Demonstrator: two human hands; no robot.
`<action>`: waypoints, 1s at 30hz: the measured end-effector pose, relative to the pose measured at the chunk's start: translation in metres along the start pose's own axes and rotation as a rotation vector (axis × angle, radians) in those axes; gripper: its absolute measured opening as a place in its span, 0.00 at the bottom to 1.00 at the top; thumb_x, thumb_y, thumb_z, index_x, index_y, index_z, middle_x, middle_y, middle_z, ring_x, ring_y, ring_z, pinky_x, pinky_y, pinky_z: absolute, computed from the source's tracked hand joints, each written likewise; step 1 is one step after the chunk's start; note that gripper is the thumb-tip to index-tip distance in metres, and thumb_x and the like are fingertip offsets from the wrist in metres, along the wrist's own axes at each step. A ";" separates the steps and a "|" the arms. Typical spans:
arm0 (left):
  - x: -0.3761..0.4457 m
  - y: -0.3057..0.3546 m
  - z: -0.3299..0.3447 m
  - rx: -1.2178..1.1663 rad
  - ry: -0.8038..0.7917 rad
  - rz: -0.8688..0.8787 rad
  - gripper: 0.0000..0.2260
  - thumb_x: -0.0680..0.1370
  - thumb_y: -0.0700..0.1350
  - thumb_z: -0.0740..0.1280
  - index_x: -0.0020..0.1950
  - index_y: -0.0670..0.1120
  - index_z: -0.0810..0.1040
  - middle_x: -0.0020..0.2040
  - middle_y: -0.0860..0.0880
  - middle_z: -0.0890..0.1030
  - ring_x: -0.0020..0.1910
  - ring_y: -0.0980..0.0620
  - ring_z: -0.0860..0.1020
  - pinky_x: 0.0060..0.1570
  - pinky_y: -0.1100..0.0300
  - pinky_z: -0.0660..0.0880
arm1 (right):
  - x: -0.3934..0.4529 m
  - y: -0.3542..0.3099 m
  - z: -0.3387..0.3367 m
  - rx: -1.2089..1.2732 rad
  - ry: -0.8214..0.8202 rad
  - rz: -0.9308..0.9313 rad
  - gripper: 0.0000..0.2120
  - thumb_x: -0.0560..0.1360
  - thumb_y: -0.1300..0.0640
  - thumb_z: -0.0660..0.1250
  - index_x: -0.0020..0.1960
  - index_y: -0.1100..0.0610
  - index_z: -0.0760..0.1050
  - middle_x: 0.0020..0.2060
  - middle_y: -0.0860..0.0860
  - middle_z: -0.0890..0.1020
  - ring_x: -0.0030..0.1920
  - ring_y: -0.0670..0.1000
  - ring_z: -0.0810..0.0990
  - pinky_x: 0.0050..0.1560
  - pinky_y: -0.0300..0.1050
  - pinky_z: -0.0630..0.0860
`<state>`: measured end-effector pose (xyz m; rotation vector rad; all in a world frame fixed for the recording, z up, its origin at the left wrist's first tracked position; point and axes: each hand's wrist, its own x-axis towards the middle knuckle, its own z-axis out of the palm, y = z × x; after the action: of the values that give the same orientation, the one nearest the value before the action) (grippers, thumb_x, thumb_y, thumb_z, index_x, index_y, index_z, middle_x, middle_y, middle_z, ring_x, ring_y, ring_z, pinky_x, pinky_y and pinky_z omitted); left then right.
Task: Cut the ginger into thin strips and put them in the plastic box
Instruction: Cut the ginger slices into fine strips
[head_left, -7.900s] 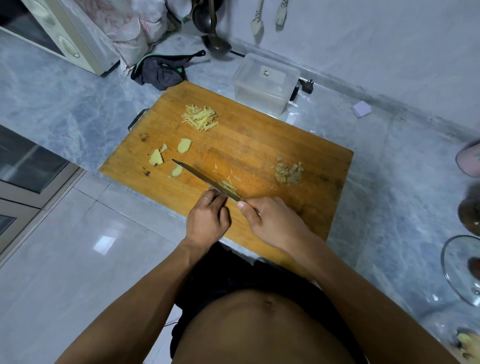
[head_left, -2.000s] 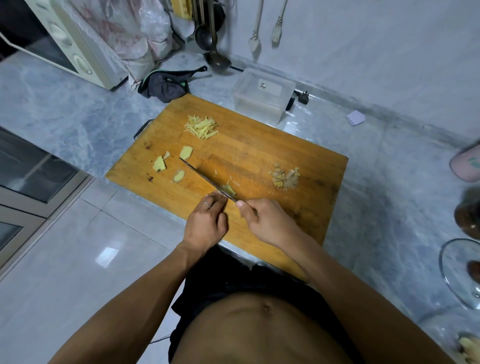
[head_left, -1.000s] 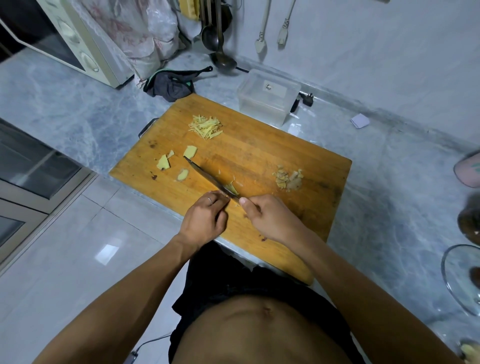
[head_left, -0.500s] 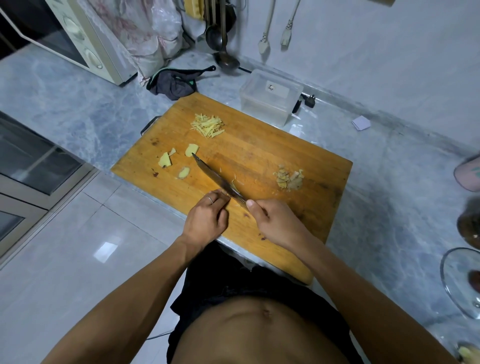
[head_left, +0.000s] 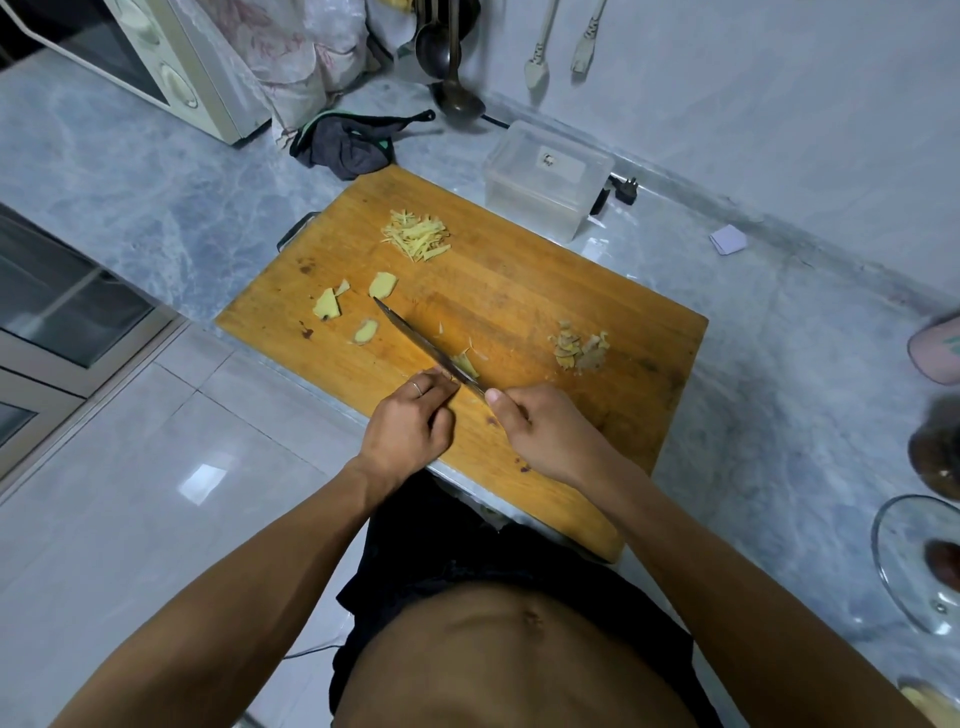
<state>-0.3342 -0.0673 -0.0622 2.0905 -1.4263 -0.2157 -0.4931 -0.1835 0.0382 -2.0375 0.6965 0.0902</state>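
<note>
Desk (head_left: 779, 322) carrying cutting board (head_left: 519, 291). Plastic box (head_left: 545, 182) off board's far edge, well apart from hands. Strip pile (head_left: 415, 236) near board's far edge; uncut slices (head_left: 382, 284) at left. Right hand (head_left: 545, 431) wrapped round knife (head_left: 426, 348), blade diagonal. Left hand (head_left: 410, 421) fingers curled together, pinning ginger piece (head_left: 466, 364) at board's near edge, touching blade. Left hand nearer.

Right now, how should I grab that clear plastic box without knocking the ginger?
Grip the plastic box by its two short side walls, coming from above. It stands upright behind the cutting board, and reaching down avoids sweeping across the ginger strips.
</note>
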 end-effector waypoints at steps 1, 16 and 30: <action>0.000 0.000 0.000 -0.001 0.002 0.001 0.19 0.74 0.44 0.57 0.57 0.42 0.83 0.58 0.43 0.82 0.60 0.45 0.79 0.43 0.53 0.80 | 0.000 0.000 0.002 0.007 0.009 0.006 0.23 0.85 0.47 0.56 0.35 0.59 0.64 0.28 0.57 0.64 0.28 0.50 0.61 0.33 0.47 0.58; -0.002 0.000 -0.001 -0.045 0.037 0.022 0.18 0.74 0.42 0.58 0.56 0.41 0.84 0.55 0.43 0.82 0.60 0.47 0.78 0.45 0.54 0.80 | -0.006 -0.004 -0.008 0.073 0.022 0.031 0.22 0.85 0.51 0.55 0.34 0.56 0.61 0.29 0.55 0.63 0.26 0.46 0.65 0.25 0.28 0.65; -0.003 0.008 0.000 -0.079 0.085 -0.050 0.17 0.74 0.42 0.59 0.54 0.41 0.84 0.56 0.44 0.82 0.60 0.52 0.76 0.48 0.60 0.75 | 0.000 0.002 0.006 -0.004 0.066 0.022 0.26 0.85 0.44 0.55 0.41 0.66 0.71 0.30 0.63 0.71 0.28 0.58 0.69 0.37 0.63 0.77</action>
<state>-0.3419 -0.0664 -0.0588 2.0472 -1.2962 -0.1970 -0.4931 -0.1795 0.0332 -2.0445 0.7598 0.0375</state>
